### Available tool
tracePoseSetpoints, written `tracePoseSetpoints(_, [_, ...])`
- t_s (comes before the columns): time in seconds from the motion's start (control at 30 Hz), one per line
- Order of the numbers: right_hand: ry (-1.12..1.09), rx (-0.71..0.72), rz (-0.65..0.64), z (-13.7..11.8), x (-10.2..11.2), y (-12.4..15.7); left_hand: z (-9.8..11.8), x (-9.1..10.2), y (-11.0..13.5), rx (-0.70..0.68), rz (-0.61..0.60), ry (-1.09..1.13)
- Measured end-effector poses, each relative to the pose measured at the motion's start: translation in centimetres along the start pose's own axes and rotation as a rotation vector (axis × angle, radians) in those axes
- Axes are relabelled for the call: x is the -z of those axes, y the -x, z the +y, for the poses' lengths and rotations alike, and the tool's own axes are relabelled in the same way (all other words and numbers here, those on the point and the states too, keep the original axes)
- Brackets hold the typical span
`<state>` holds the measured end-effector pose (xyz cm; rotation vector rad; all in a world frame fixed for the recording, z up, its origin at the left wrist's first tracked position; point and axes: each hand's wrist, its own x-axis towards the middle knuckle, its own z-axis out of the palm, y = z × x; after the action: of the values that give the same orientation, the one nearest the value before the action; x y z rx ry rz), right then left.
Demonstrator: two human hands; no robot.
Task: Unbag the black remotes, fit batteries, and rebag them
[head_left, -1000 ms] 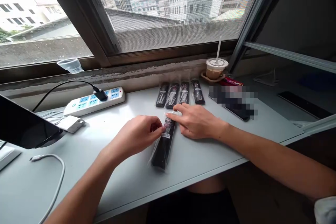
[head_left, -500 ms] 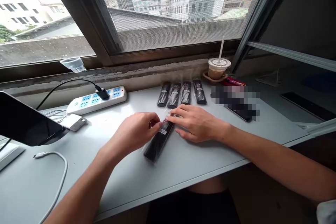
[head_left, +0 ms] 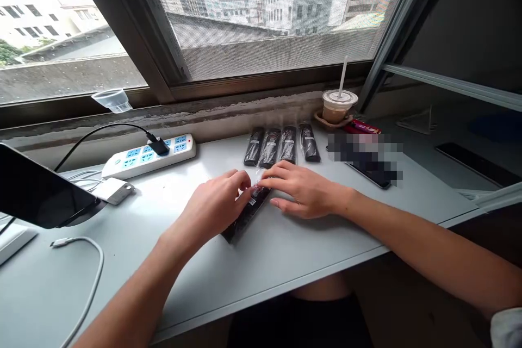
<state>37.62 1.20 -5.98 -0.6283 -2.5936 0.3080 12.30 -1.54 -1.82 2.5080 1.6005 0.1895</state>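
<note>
On the desk, a long black package (head_left: 247,214) in clear plastic lies slanted, with a small white label near its upper end. My left hand (head_left: 222,201) is closed, thumb and forefinger pinching the plastic near that upper end and covering part of the package's left side. From the other side, my right hand (head_left: 304,191) reaches its stretched fingers onto the same end, its thumb apart and low over the desk. Just beyond, several similar wrapped black packages (head_left: 269,148) stand in a row by the wall.
A white power strip (head_left: 150,156) with a black plug and a white charger (head_left: 115,190) are at the left. A dark tablet or screen (head_left: 44,187) leans nearby, with a white cable (head_left: 98,272). At the back right are a lidded cup (head_left: 336,106) and a phone (head_left: 369,171).
The slanted package has rolled or tilted slightly, and its lower end has shifted left. My left hand has moved a little to the right over it. My right hand is nearly still.
</note>
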Motion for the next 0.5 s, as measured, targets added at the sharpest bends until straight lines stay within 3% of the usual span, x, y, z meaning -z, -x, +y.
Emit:
tracePoseSetpoints(0.2, [-0.235, -0.088, 0.039, 0.5, 0.4, 0.1, 0.7, -0.7, 0.7, -0.063, -0.044, 0.025])
tracePoseSetpoints(0.4, [-0.542, -0.155, 0.059, 1.0, 0.1, 0.3, 1.1, -1.2, 0.2, -0.023, 0.001, 0.081])
tracePoseSetpoints(0.5, [-0.510, -0.238, 0.188, 1.8, 0.9, 0.4, 0.8, -1.1, 0.0, 0.010, 0.001, 0.127])
